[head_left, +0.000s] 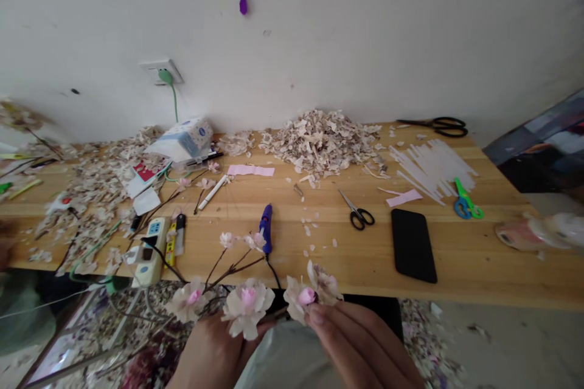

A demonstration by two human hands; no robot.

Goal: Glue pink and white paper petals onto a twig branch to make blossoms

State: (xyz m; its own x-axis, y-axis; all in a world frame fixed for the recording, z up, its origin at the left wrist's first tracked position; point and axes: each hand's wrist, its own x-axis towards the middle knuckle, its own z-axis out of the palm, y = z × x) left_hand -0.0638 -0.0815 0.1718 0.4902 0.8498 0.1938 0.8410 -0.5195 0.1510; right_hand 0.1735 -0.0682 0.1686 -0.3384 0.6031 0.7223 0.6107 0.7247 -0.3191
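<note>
My left hand [214, 352] is closed around a dark branch [228, 270] that carries several pale paper flowers with pink centres [247, 307]. My right hand [360, 346] pinches another pale flower [306, 298] at the branch's right end, with its fingertips pressed on the bloom. Both hands are low at the near edge of the wooden table [328, 255]. A purple glue gun [266, 228] lies just beyond the flowers.
A heap of pale paper scraps [319, 140] lies at the back. Black scissors [360, 214], a black phone [413, 244], green-blue scissors [466, 200], white strips [429, 164], large black scissors [440, 126], a power strip [150, 249] and a tissue pack [185, 140] crowd the top.
</note>
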